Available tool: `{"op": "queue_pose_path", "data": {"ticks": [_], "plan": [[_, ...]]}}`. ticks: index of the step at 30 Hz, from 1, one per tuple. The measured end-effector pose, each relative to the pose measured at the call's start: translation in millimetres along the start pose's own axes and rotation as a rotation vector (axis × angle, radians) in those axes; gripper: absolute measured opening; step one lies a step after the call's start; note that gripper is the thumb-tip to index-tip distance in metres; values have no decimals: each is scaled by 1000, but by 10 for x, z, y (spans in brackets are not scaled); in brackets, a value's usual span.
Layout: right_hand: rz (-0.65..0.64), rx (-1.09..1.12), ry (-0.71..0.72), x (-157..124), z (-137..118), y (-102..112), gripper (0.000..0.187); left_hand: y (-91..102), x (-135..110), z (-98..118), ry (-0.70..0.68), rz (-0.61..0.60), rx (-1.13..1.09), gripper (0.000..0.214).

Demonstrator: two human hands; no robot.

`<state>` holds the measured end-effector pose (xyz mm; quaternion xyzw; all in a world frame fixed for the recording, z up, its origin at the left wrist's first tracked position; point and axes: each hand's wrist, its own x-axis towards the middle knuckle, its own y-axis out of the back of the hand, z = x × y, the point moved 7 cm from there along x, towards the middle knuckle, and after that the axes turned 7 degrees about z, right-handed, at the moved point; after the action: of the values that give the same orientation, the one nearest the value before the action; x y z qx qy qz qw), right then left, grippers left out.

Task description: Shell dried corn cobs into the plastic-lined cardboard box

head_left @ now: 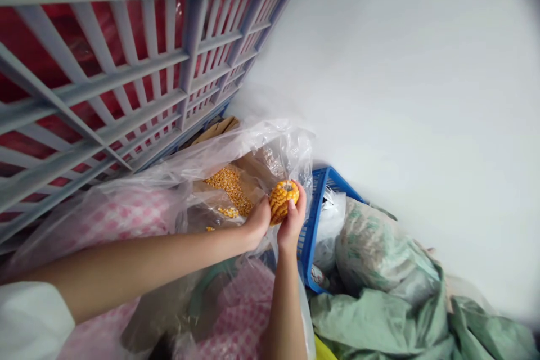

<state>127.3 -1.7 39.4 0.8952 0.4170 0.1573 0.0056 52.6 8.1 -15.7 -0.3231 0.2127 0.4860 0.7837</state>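
Both of my hands grip one yellow corn cob (283, 198), held end-on to the camera. My left hand (257, 220) wraps its left side, and my right hand (292, 224) closes on its right side with the thumb on the kernels. The cob hangs over the open mouth of a clear plastic bag (236, 149). Loose corn kernels (230, 187) lie in a heap inside that bag, just left of the cob.
A blue plastic basket (314, 219) stands right of my hands, with white bags inside. Crumpled green sacks (379, 292) fill the lower right. A grey slatted crate wall (126, 67) over red material rises at the left. Pink checked cloth (240, 315) lies under the plastic.
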Motion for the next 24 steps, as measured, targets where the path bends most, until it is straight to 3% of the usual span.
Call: {"op": "queue_pose_path", "data": {"ticks": [3,5,24], "plan": [[-37,-82,24,-18,-26,-26,36,39,-52,-99,177,108,-174,24],[-44,-105,21,-27,-32,-28,34,24,-71,-123,220,107,-201,24],[-9,-97,-7,-47,36,-49,27,34,-95,-125,243,125,-234,25]]}}
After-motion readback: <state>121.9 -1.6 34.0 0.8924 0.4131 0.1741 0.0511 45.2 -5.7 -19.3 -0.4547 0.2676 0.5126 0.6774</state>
